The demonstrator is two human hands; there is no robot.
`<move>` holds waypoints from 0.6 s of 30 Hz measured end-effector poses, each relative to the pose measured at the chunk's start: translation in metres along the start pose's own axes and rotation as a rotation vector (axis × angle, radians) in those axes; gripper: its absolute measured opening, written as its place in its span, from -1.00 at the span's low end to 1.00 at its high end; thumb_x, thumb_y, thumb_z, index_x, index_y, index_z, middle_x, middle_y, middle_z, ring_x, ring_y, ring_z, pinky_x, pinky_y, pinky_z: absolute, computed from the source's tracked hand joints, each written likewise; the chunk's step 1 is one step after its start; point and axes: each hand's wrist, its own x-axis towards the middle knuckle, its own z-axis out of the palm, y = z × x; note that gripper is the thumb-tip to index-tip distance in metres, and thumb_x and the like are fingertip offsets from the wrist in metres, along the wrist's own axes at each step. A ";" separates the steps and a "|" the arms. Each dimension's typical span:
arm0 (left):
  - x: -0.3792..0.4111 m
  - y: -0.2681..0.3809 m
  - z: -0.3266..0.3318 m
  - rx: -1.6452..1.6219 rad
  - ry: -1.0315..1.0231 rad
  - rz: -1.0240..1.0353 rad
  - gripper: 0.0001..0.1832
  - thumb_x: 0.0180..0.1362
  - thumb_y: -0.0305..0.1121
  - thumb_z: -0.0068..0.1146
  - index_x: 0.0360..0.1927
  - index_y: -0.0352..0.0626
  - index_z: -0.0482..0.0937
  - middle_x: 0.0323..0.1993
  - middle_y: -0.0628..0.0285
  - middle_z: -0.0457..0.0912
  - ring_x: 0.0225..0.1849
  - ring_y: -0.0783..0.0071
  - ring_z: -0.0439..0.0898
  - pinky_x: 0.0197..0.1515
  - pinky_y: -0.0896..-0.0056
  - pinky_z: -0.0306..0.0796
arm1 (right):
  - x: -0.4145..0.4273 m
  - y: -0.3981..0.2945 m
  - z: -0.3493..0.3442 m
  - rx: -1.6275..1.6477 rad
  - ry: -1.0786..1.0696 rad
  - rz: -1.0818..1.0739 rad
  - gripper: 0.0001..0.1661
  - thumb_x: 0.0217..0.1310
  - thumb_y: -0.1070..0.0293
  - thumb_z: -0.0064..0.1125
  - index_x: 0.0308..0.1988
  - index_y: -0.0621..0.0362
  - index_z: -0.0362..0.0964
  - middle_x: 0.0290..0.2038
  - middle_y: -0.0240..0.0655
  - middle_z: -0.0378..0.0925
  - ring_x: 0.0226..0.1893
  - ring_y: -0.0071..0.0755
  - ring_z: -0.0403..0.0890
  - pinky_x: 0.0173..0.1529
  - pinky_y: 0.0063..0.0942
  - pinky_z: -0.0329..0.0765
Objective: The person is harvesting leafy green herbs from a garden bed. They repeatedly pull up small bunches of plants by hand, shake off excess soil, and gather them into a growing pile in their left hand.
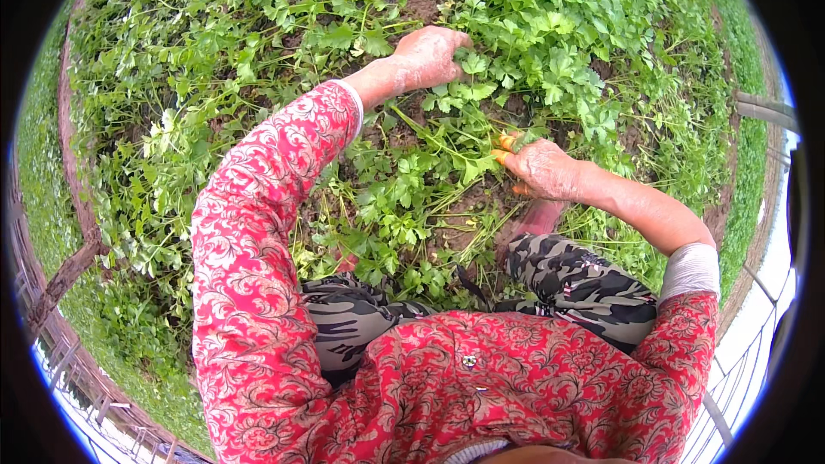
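My left hand (433, 57) reaches in among leafy green plants (554, 32) that look like celery or parsley; leaves hide its fingertips. Nearer to my body, my right hand (540, 166) has orange coverings on several fingertips and touches the leaves beside it. Whether either hand grips a stem cannot be told. Between my hands and my knees, long-stemmed leafy plants (403, 206) lie over the brown soil (461, 225).
Dense greenery spreads on both sides. Soil strips (72, 142) run along the bed's edges. A wooden post (67, 274) stands at the left, a pale pole (767, 109) at the right. My camouflage-clad knees (580, 283) are close below my hands.
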 end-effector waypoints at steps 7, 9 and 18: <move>-0.012 0.030 0.041 0.044 -0.333 0.160 -0.37 -0.17 -0.47 -0.03 0.11 0.04 0.26 -0.26 0.07 0.47 -0.28 0.11 0.51 -0.31 0.16 0.40 | 0.036 -0.038 -0.128 0.068 0.598 0.009 -0.91 -0.10 0.51 0.01 -0.46 0.25 0.42 -0.55 -0.13 0.48 -0.53 -0.14 0.54 -0.42 -0.33 0.46; -0.024 0.026 0.062 0.000 -0.084 0.318 -0.56 -0.05 -0.45 -0.11 -0.01 0.05 0.35 -0.39 0.10 0.49 -0.37 0.08 0.54 -0.39 0.13 0.40 | 0.067 -0.016 -0.135 0.262 0.537 0.130 -0.79 -0.05 0.53 -0.08 -0.36 0.23 0.47 -0.50 -0.15 0.51 -0.48 -0.17 0.55 -0.36 -0.36 0.47; -0.033 0.041 0.058 0.191 -0.166 0.411 -0.58 -0.11 -0.45 -0.09 -0.07 -0.14 0.33 -0.42 0.09 0.42 -0.49 0.18 0.55 -0.56 0.21 0.39 | 0.154 0.122 -0.093 0.925 0.531 0.256 -0.61 0.02 0.53 -0.14 -0.11 0.10 0.45 -0.29 -0.42 0.50 -0.26 -0.62 0.46 -0.18 -0.66 0.42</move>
